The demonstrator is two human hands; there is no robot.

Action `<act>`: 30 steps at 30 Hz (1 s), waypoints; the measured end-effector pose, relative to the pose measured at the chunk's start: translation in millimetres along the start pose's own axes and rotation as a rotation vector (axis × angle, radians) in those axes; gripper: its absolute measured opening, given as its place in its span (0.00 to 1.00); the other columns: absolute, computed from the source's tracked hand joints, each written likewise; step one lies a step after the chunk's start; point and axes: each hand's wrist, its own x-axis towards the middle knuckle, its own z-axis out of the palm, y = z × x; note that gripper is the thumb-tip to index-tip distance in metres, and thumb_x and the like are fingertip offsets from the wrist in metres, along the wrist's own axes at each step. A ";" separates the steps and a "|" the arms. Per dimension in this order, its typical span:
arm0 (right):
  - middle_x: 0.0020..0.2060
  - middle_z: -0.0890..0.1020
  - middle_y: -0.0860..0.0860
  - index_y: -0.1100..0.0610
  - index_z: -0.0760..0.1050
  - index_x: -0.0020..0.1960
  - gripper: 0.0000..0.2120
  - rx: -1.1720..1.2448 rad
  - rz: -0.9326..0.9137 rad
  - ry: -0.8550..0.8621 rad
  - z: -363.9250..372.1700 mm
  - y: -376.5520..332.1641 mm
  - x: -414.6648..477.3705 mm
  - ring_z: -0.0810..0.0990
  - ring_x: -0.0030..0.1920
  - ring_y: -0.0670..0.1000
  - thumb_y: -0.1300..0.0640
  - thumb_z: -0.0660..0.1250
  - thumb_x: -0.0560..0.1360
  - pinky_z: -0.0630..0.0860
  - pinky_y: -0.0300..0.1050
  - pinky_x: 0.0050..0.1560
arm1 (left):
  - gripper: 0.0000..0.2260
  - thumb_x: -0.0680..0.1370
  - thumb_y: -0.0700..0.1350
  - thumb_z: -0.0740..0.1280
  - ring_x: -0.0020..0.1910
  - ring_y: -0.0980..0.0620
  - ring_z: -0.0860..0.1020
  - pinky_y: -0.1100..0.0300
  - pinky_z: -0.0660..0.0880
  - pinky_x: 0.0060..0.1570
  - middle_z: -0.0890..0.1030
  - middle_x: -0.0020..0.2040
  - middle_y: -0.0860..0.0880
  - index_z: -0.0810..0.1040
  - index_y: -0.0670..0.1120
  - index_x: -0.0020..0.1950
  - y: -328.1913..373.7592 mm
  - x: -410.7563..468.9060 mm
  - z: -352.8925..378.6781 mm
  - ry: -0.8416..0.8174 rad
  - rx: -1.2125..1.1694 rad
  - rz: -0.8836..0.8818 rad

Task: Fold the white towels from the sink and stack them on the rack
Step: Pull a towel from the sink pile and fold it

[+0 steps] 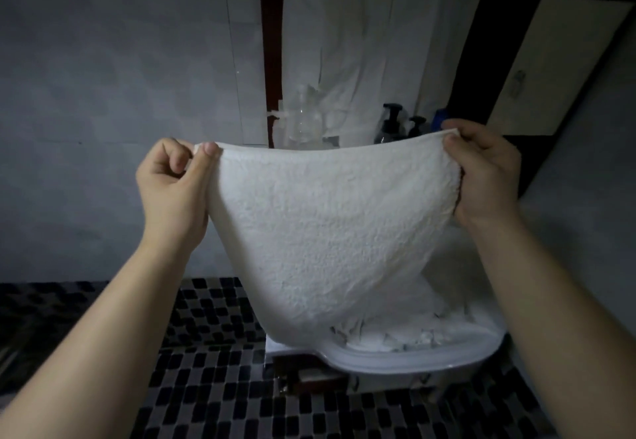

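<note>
While the left hand (175, 180) and right hand (483, 170) pinch its top corners, the towel (330, 225) hangs over the sink (413, 362).
Curled fingers (173, 158) and thumbs clamp each corner; keeping the top edge level, then meeting corner to corner, should fold it square.

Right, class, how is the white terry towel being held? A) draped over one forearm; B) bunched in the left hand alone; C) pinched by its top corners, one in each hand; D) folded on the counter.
C: the left hand and right hand each pinch a top corner of the white terry towel, spread between them.
</note>
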 end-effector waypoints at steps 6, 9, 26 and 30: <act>0.37 0.84 0.46 0.51 0.84 0.46 0.08 -0.032 0.097 0.043 -15.5 14.1 -41.0 0.80 0.40 0.46 0.61 0.70 0.71 0.75 0.39 0.44 | 0.19 0.73 0.48 0.74 0.37 0.56 0.70 0.62 0.72 0.43 0.73 0.37 0.53 0.64 0.53 0.32 -21.3 -34.9 -12.9 -0.046 0.003 -0.145; 0.39 0.84 0.47 0.50 0.85 0.44 0.08 -0.031 0.142 0.062 -21.4 22.9 -57.8 0.80 0.42 0.47 0.60 0.70 0.70 0.75 0.40 0.45 | 0.19 0.72 0.49 0.74 0.37 0.57 0.71 0.62 0.73 0.42 0.74 0.36 0.53 0.64 0.53 0.32 -31.1 -48.6 -17.8 -0.046 0.005 -0.201; 0.38 0.84 0.45 0.48 0.85 0.45 0.07 -0.206 0.368 0.132 -56.7 55.1 -156.8 0.81 0.39 0.45 0.57 0.70 0.70 0.75 0.34 0.37 | 0.20 0.75 0.49 0.74 0.37 0.55 0.70 0.56 0.73 0.44 0.72 0.35 0.54 0.62 0.52 0.33 -92.6 -140.3 -71.7 -0.107 0.009 -0.493; 0.42 0.86 0.41 0.48 0.85 0.48 0.08 -0.379 0.428 0.195 -56.1 79.8 -161.0 0.82 0.44 0.40 0.56 0.71 0.72 0.77 0.35 0.43 | 0.21 0.75 0.53 0.73 0.36 0.55 0.67 0.57 0.68 0.39 0.68 0.33 0.55 0.62 0.53 0.33 -117.3 -157.2 -86.4 -0.152 0.114 -0.573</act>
